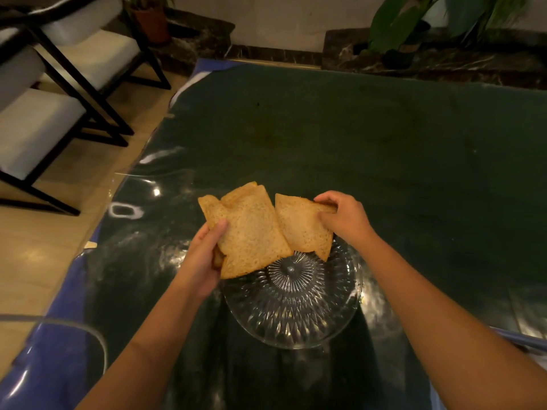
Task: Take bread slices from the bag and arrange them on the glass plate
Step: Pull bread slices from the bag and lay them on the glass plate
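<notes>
My left hand (204, 255) grips a small stack of brown bread slices (248, 232), thumb on top, held above the far left rim of the glass plate (296, 315). Pinched by its far corner in my right hand (343, 217), a single bread slice (302, 226) hangs tilted over the plate's far edge. The two lots of bread touch or overlap at their inner edges. The ribbed clear plate sits on the dark green table with nothing lying in it. No bread bag is in view.
The dark green table (355, 137) has a shiny plastic cover and stretches far beyond the plate. White-cushioned chairs (44, 128) stand on the floor to the left. Potted plants (399, 31) sit on a marble ledge behind the table.
</notes>
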### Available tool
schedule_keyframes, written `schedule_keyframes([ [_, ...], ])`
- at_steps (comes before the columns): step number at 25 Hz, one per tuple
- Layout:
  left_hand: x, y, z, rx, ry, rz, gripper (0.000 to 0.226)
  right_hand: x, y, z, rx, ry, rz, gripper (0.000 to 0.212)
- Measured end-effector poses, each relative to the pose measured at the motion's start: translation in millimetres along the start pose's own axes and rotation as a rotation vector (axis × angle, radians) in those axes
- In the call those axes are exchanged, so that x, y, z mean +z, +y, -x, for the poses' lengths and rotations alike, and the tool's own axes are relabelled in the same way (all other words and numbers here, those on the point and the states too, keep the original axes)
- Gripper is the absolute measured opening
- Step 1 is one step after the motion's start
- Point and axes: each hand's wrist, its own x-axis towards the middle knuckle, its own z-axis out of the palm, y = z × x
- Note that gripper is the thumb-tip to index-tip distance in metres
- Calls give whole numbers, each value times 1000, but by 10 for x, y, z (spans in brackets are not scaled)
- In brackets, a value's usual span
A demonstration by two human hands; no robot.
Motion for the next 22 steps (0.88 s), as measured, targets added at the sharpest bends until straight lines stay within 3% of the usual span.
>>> schedule_keyframes([
  [2,33,-38,-7,-30,-47,2,44,-7,-67,94,-60,129,64,32],
  [4,90,-74,-11,-46,-108,-15,38,16,-184,261,-60,192,-105,27],
  [8,263,-156,-9,-45,-153,-97,35,107,-370,562,42,59,-284,23],
  [13,382,-214,14,-21,-165,-168,36,-13,-384,720,157,111,-432,21],
  [19,506,-221,23,-49,-135,-170,38,-338,-296,771,184,-227,-551,13],
  [22,526,-233,24,-50,-118,-156,33,-379,-202,866,174,-308,-657,25],
])
